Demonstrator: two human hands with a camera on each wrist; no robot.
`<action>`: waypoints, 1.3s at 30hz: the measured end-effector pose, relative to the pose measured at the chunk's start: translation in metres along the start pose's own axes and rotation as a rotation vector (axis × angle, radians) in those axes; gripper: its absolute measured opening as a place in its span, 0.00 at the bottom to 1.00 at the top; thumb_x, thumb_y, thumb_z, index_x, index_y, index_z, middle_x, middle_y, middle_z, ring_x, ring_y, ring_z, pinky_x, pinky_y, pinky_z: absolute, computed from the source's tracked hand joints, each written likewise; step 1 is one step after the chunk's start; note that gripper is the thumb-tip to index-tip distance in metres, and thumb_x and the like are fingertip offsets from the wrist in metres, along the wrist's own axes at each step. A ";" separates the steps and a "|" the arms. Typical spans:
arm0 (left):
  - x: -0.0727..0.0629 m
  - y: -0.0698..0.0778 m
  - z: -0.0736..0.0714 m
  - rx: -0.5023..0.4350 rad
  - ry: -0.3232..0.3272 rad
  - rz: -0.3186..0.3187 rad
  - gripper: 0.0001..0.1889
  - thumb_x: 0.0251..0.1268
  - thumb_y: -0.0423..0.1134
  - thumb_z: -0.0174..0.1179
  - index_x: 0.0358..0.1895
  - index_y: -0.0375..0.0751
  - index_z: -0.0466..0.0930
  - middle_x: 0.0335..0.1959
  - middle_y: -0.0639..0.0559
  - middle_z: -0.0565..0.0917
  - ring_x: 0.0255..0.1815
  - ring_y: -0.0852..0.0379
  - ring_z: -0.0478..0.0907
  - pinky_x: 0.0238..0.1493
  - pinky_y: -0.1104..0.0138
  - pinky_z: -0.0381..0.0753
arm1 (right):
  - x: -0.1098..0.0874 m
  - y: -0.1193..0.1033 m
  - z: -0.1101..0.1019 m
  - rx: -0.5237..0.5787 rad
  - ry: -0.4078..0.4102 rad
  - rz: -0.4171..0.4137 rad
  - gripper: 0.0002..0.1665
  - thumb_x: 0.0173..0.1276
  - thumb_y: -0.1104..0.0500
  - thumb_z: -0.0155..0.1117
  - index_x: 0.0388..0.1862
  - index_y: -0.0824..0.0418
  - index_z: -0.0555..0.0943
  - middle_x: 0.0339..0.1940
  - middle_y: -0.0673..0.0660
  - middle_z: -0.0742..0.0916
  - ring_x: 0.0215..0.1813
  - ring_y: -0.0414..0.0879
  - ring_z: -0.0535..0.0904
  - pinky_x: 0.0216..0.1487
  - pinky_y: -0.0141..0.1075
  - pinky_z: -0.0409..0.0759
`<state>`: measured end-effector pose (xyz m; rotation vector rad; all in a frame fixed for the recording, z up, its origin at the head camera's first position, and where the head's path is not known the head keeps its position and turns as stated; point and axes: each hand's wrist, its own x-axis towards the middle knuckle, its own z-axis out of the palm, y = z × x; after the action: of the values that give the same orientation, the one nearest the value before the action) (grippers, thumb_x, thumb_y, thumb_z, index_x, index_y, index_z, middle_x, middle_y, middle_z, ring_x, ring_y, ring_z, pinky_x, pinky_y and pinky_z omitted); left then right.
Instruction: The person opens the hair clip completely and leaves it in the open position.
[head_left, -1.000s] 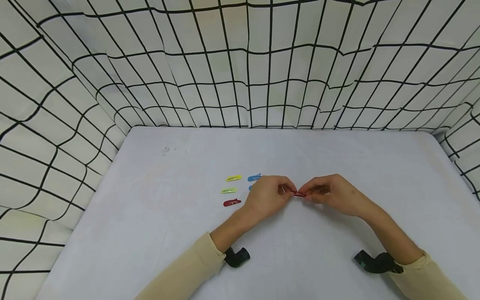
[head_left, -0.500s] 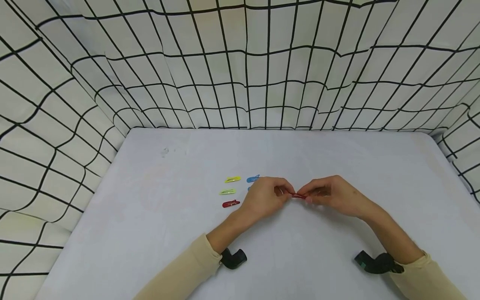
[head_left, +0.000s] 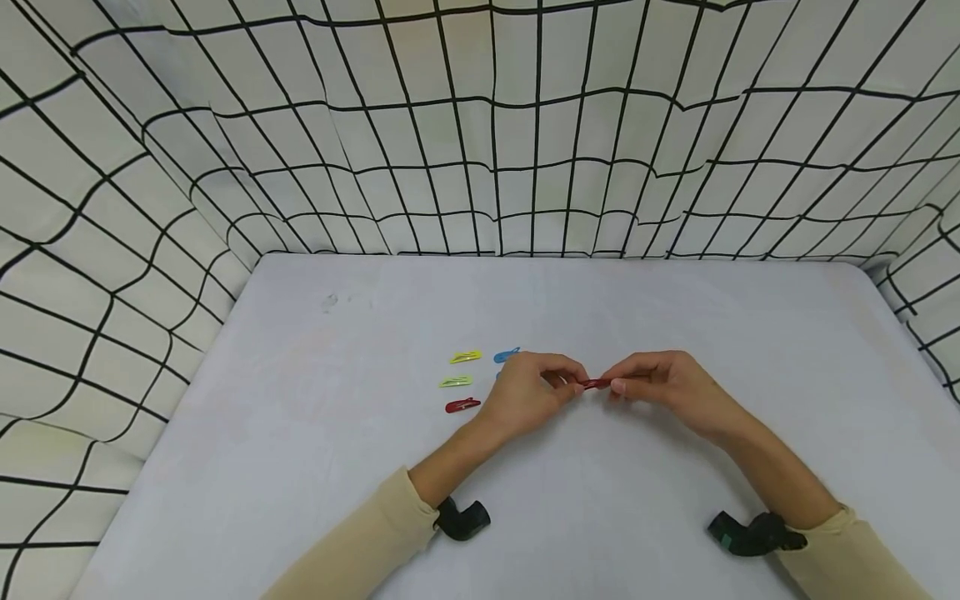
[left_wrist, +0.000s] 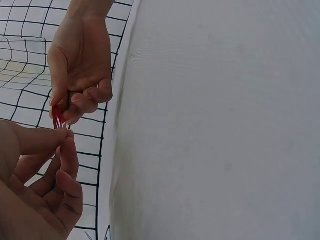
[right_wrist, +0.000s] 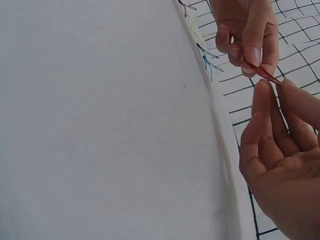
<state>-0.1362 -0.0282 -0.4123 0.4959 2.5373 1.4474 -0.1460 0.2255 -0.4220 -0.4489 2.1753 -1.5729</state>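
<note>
A red snap hair clip [head_left: 597, 383] spans the gap between both hands above the table. My left hand [head_left: 525, 390] pinches one end of it between thumb and fingertips, and my right hand [head_left: 675, 390] pinches the other end. In the left wrist view the red clip [left_wrist: 58, 117] looks slightly spread into thin strips. The right wrist view shows the clip [right_wrist: 268, 74] slanting between the two sets of fingertips. Left of the left hand lie a yellow clip [head_left: 466, 357], a lime clip [head_left: 456, 382] and another red clip [head_left: 462, 405].
Behind the left hand a blue clip [head_left: 507, 355] lies on the white table [head_left: 360, 467]; the hand mostly hides a second blue piece. White walls with a black grid [head_left: 517, 133] stand round the far and side edges. A black camera sits at each wrist.
My right thumb and fingers have shifted slightly on their end of the red clip. Both hands keep hold, nearly in place; the clips on the table have not moved.
</note>
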 end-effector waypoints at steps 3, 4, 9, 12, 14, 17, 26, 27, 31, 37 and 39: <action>0.000 0.001 0.000 -0.036 0.013 -0.014 0.06 0.66 0.34 0.71 0.41 0.49 0.92 0.36 0.57 0.91 0.35 0.65 0.82 0.38 0.74 0.77 | 0.001 0.002 0.002 0.077 0.018 0.001 0.14 0.74 0.58 0.68 0.54 0.63 0.87 0.46 0.58 0.92 0.46 0.45 0.87 0.52 0.35 0.85; -0.001 0.001 0.000 -0.048 0.018 -0.017 0.06 0.65 0.34 0.71 0.41 0.50 0.92 0.36 0.57 0.91 0.35 0.65 0.82 0.37 0.74 0.76 | 0.001 0.003 0.002 0.101 0.022 0.003 0.14 0.74 0.58 0.68 0.54 0.64 0.87 0.46 0.57 0.93 0.46 0.45 0.87 0.52 0.34 0.85; -0.001 0.000 0.002 -0.084 0.044 -0.017 0.06 0.65 0.34 0.72 0.40 0.52 0.93 0.36 0.57 0.92 0.34 0.65 0.80 0.30 0.75 0.72 | 0.002 0.004 0.004 0.215 0.037 0.030 0.11 0.76 0.60 0.66 0.52 0.61 0.88 0.44 0.49 0.92 0.44 0.42 0.88 0.52 0.33 0.85; -0.001 -0.001 0.003 -0.098 0.059 -0.004 0.06 0.66 0.34 0.71 0.40 0.51 0.93 0.36 0.55 0.92 0.32 0.64 0.79 0.27 0.75 0.71 | 0.002 0.004 0.005 0.264 0.036 0.048 0.10 0.76 0.60 0.65 0.51 0.59 0.88 0.45 0.46 0.92 0.43 0.40 0.87 0.52 0.32 0.85; -0.002 -0.001 0.003 -0.110 0.068 0.006 0.06 0.65 0.33 0.71 0.40 0.50 0.93 0.36 0.54 0.92 0.31 0.64 0.79 0.27 0.75 0.71 | 0.002 0.005 0.006 0.284 0.035 0.054 0.09 0.77 0.60 0.65 0.50 0.58 0.88 0.44 0.45 0.91 0.43 0.39 0.87 0.51 0.32 0.85; -0.003 -0.002 0.004 -0.125 0.073 0.008 0.06 0.65 0.33 0.71 0.39 0.48 0.93 0.35 0.52 0.91 0.29 0.62 0.80 0.27 0.75 0.70 | 0.001 0.004 0.007 0.304 0.032 0.060 0.09 0.77 0.60 0.64 0.49 0.58 0.89 0.44 0.46 0.91 0.43 0.38 0.87 0.51 0.31 0.85; -0.006 0.002 0.008 -0.159 0.060 -0.014 0.05 0.65 0.34 0.72 0.40 0.48 0.93 0.37 0.52 0.92 0.26 0.54 0.86 0.28 0.75 0.68 | 0.001 0.004 0.010 0.337 0.024 0.067 0.09 0.78 0.59 0.62 0.49 0.58 0.88 0.43 0.46 0.90 0.42 0.38 0.86 0.49 0.31 0.85; -0.006 0.002 0.008 -0.159 0.063 -0.018 0.05 0.65 0.35 0.72 0.40 0.48 0.93 0.37 0.53 0.92 0.26 0.53 0.86 0.28 0.75 0.68 | 0.001 0.003 0.010 0.336 0.026 0.068 0.09 0.78 0.59 0.62 0.49 0.58 0.88 0.43 0.46 0.90 0.42 0.38 0.85 0.49 0.31 0.85; -0.006 0.000 0.008 -0.157 0.070 -0.018 0.05 0.65 0.35 0.72 0.40 0.49 0.93 0.36 0.53 0.92 0.26 0.50 0.86 0.27 0.75 0.67 | 0.002 0.003 0.010 0.334 0.029 0.072 0.09 0.78 0.59 0.63 0.49 0.59 0.88 0.43 0.46 0.90 0.42 0.38 0.85 0.49 0.31 0.85; -0.006 -0.001 0.008 -0.167 0.073 -0.018 0.04 0.65 0.35 0.72 0.40 0.49 0.93 0.36 0.53 0.91 0.27 0.49 0.87 0.28 0.75 0.68 | 0.003 0.002 0.011 0.324 0.042 0.072 0.08 0.77 0.59 0.64 0.48 0.58 0.88 0.43 0.46 0.91 0.42 0.37 0.86 0.49 0.31 0.86; -0.006 -0.001 0.008 -0.168 0.074 -0.027 0.05 0.65 0.35 0.72 0.40 0.50 0.93 0.35 0.54 0.91 0.28 0.49 0.86 0.29 0.75 0.68 | 0.002 0.000 0.011 0.295 0.059 0.065 0.09 0.77 0.59 0.65 0.49 0.60 0.87 0.42 0.45 0.91 0.42 0.38 0.86 0.49 0.31 0.86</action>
<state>-0.1280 -0.0248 -0.4175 0.3869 2.4380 1.6798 -0.1422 0.2152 -0.4251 -0.2403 1.9326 -1.8524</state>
